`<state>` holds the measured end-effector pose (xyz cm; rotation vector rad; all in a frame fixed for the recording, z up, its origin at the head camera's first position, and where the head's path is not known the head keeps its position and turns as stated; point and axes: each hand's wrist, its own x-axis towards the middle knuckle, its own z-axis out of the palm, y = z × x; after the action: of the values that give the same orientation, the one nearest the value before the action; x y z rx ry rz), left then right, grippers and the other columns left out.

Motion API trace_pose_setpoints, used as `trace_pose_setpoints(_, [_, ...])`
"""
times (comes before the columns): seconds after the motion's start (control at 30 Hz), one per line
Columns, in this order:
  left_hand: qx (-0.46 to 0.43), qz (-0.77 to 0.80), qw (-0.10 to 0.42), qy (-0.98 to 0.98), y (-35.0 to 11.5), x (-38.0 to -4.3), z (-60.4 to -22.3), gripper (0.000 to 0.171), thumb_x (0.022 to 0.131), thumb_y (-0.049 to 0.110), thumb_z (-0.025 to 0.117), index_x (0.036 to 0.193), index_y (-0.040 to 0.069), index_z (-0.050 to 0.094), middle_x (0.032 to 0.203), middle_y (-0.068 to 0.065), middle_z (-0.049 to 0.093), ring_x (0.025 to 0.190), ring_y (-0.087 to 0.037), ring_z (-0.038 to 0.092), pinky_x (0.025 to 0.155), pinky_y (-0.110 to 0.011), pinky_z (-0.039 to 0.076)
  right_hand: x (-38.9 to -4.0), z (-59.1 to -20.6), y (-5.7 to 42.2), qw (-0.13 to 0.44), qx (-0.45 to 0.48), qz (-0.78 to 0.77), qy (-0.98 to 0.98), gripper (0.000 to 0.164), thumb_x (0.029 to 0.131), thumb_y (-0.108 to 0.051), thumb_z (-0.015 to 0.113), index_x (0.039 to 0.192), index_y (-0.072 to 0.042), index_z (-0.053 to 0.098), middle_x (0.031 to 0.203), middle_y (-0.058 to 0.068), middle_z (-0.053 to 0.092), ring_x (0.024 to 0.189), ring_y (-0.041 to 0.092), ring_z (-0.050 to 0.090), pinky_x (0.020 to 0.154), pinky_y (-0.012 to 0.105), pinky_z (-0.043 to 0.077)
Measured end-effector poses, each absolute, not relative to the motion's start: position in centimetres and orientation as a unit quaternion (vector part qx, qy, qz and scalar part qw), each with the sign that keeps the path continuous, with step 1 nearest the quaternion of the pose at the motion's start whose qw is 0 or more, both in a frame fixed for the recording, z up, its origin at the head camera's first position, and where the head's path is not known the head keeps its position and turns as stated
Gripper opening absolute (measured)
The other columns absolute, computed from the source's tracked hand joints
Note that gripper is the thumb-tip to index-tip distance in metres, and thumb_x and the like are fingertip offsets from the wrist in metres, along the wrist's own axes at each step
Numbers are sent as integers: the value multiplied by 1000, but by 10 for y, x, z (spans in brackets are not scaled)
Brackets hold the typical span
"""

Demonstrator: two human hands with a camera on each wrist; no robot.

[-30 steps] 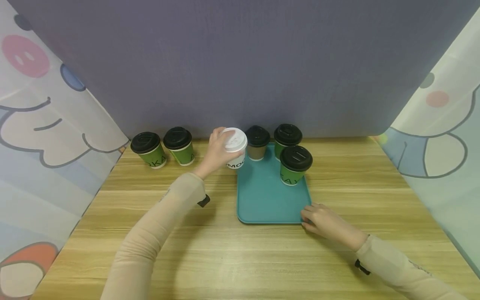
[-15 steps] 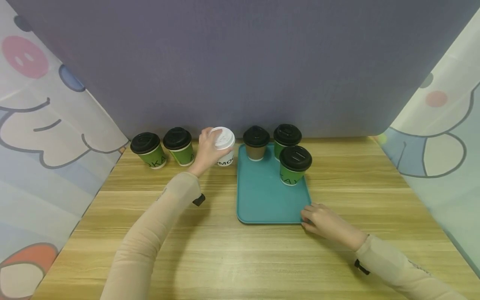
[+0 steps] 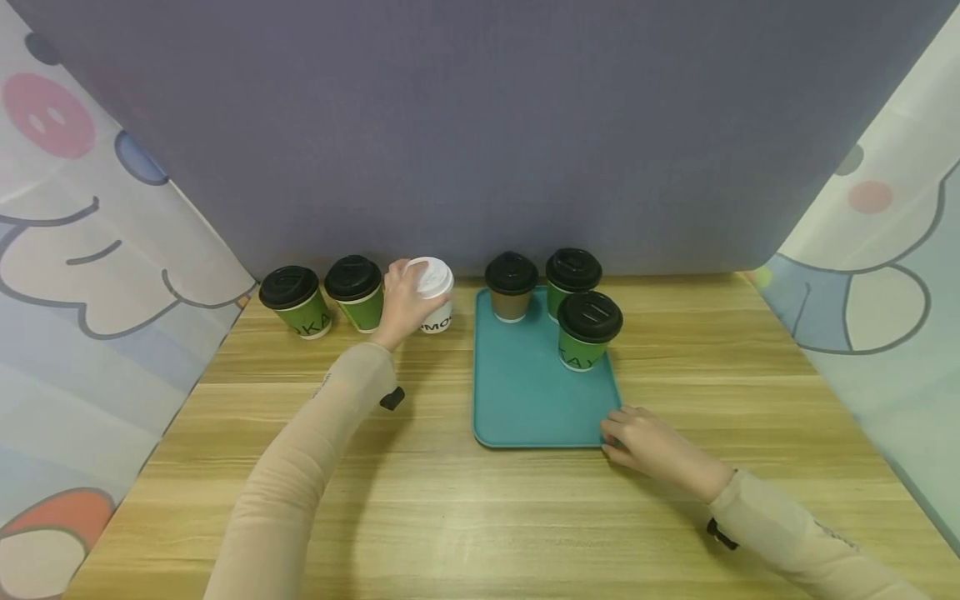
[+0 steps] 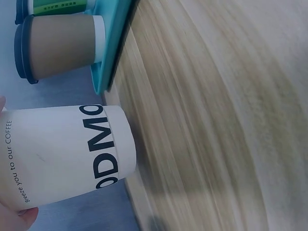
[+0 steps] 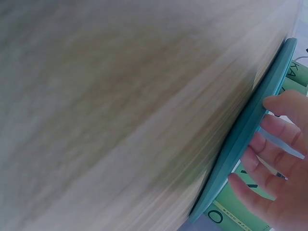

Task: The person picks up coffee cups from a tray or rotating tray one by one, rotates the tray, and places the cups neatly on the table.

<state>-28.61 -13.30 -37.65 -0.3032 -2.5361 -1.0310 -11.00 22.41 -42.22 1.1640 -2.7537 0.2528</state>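
At the back of the table (image 3: 465, 517), a left hand (image 3: 402, 302) grips a white cup (image 3: 437, 315)

The white cup is upright or nearly so, its long axis vertical, in the space between a short green cup (image 3: 365, 312) on its left and a teal tray (image 3: 517, 392) on its right. From where I stand, I cannot tell whether its base touches the wood. The left hand grasps it from the left, fingers and thumb round its upper part, so the cup's right side faces the tray across a narrow strip of table. The left hand is by far the nearer one; the right hand (image 3: 637, 437) grasps nothing, its fingertips resting against the tray's near right corner. At the tray's back left stands a brown cup (image 3: 511, 307), the closest cup on it; along the right side stand a rear green cup (image 3: 574, 268) and a front green cup (image 3: 585, 346). A far-left green cup (image 3: 306, 314) ends the row. Behind everything rises a grey backdrop (image 3: 480, 142).
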Motion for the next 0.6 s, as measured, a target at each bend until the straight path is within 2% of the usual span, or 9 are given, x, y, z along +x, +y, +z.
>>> trace_pose_setpoints(0.6, [-93,-351,193,-912,-136,-298,-387,65,68,33,74,119,3,49,127,-21,28,115,-36,27,94,-45,30,-110,-423,225,98,402,101,-905,25,70,-14,72,67,-17,47,65,-12,40,59,3,35,55,23,36])
